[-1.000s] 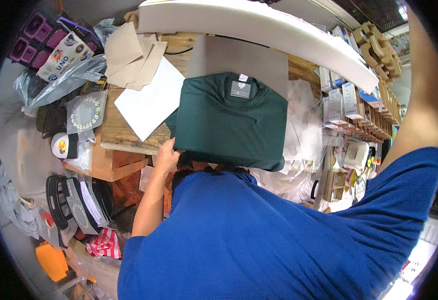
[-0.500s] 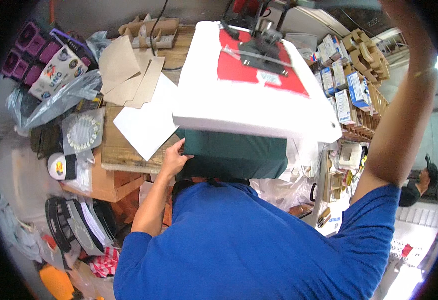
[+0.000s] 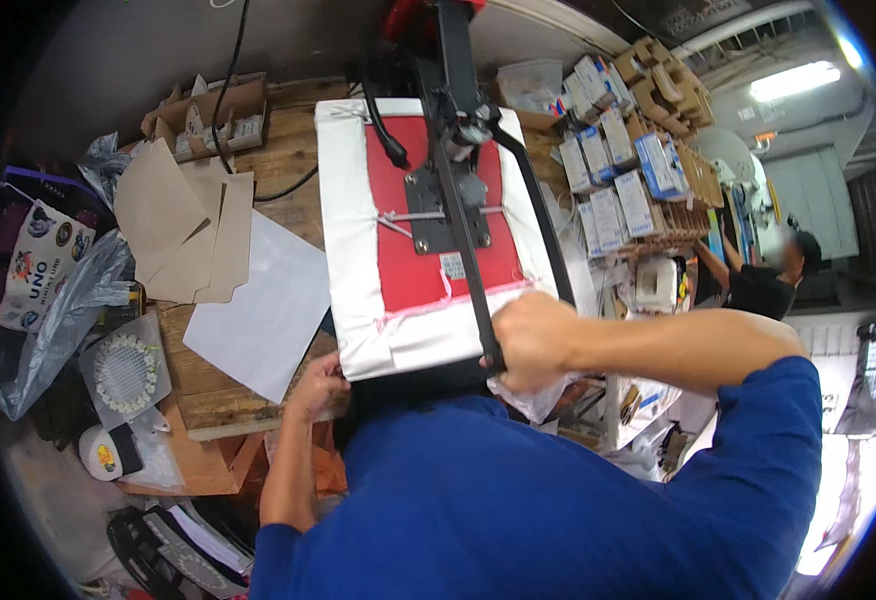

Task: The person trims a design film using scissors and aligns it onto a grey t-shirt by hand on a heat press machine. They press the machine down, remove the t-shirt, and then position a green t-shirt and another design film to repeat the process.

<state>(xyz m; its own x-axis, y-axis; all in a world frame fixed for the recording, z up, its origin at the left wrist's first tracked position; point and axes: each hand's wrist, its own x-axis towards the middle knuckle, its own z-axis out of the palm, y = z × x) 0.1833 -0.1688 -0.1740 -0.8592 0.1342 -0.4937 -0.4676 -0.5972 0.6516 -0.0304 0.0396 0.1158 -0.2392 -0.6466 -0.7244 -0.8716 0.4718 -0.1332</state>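
Observation:
A heat press fills the middle, its upper plate (image 3: 358,340) wrapped in white cloth with a red panel (image 3: 398,285) on top. The plate is down over a dark cloth (image 3: 413,385), of which only a strip shows along the near edge. My right hand (image 3: 533,340) is closed round the near end of the press's black lever (image 3: 470,270). At the plate's near left corner, my left hand (image 3: 316,388) pinches the edge of the dark cloth, its fingertips partly hidden.
White paper (image 3: 258,300) and brown sheets (image 3: 163,215) lie on the wooden table (image 3: 213,400) to the left. A black cable (image 3: 226,110) hangs behind them. Stacked small boxes (image 3: 613,215) stand at the right. Farther right is another person (image 3: 763,285) in dark clothing.
My raised right arm has come down with the lever. The upper plate has lowered over the dark cloth, covering most of it. My left hand stays at the cloth's left edge.

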